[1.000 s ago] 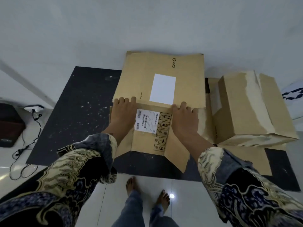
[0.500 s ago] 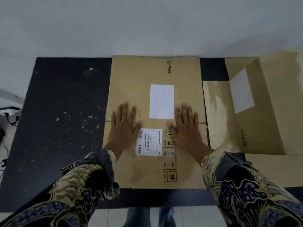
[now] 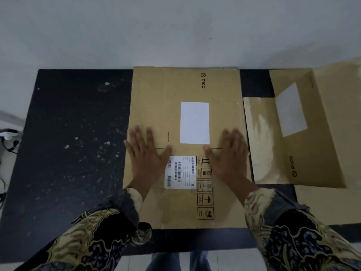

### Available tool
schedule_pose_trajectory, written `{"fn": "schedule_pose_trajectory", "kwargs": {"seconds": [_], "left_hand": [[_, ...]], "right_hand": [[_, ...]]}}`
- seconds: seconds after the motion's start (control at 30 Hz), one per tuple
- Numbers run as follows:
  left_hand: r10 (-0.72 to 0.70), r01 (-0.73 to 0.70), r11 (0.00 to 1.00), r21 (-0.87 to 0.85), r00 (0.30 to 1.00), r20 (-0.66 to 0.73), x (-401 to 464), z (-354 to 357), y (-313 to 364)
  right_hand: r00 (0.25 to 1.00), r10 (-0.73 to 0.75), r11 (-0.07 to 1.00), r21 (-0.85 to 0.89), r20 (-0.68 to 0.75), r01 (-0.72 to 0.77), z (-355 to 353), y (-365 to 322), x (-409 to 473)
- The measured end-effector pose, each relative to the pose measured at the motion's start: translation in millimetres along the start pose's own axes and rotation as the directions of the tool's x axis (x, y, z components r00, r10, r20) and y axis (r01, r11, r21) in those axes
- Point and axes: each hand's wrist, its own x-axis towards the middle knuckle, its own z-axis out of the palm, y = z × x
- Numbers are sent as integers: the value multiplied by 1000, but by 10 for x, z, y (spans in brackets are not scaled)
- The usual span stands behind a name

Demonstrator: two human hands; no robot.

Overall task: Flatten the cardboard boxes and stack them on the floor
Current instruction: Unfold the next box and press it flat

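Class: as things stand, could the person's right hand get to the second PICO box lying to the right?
Probably yes. The right hand lies flat on the flattened box, near its right edge, and the second PICO box lies just beside that edge with nothing between them.

A flattened brown cardboard box (image 3: 185, 145) lies flat on a black mat (image 3: 74, 153), printed "PICO", with a blank white label, a barcode sticker and handling symbols. Just beside it to the right, a second PICO box (image 3: 304, 133) is not fully flat.
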Motion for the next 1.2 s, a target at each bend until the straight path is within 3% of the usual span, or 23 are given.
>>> {"fn": "schedule_pose_trajectory", "kwargs": {"seconds": [0.1,0.2,0.3,0.37,0.47,0.6,0.97,1.2], "left_hand": [[-281,286,951,-122,958,55,-8,-122,73],[-350,352,920,-170,936,42,51,-318,101],[-451,457,874,-163,889,79,196,-457,21],[-450,463,874,-145,886,114,212,-506,-14],[-408,411,861,-299,910,74,94,-613,32],[-360,315,880,-357,931,-66,-208,-900,259],[-321,176,889,-422,898,-301,-1434,-1595,742],[-319,91,870,-485,853,-413,-2199,-1924,1023]], "right_hand": [[953,288,956,87,-92,-280,-91,-23,-62],[889,453,883,167,-67,-438,-211,-25,-18],[871,491,856,183,4,-483,-323,48,65],[882,470,854,234,42,-466,-375,99,78],[920,391,844,384,34,-374,-465,132,-18],[969,246,920,315,-6,-231,-685,138,-267],[981,143,862,505,-134,-57,-1656,435,-973],[955,120,873,486,-273,29,-2153,689,-1557]]}}
